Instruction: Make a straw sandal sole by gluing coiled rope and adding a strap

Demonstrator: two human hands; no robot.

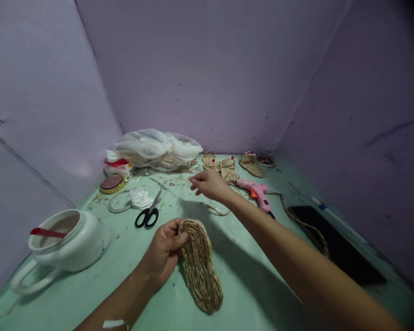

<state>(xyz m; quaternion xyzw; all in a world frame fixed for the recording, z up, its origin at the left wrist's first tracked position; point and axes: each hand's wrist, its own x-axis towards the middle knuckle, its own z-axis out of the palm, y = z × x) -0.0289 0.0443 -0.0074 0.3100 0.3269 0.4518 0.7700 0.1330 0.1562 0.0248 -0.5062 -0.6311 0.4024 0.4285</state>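
Observation:
My left hand (pixel 163 250) grips the near edge of an oval woven straw sole (pixel 200 266) and holds it just above the green table (pixel 248 285). My right hand (pixel 209 184) is stretched out over the table's middle, fingers pinched together near small scraps. Whether they hold anything is too small to tell. Black-handled scissors (pixel 148 214) lie left of that hand. A pink glue gun (pixel 258 193) lies to its right.
A white jug (pixel 72 241) with a red stick in it lies at the left. At the back are a clear plastic bag (pixel 157 149), a round tin (pixel 112 184) and finished woven sandals (pixel 227 168). A dark tablet (pixel 334 243) and rope (pixel 307 227) lie at the right.

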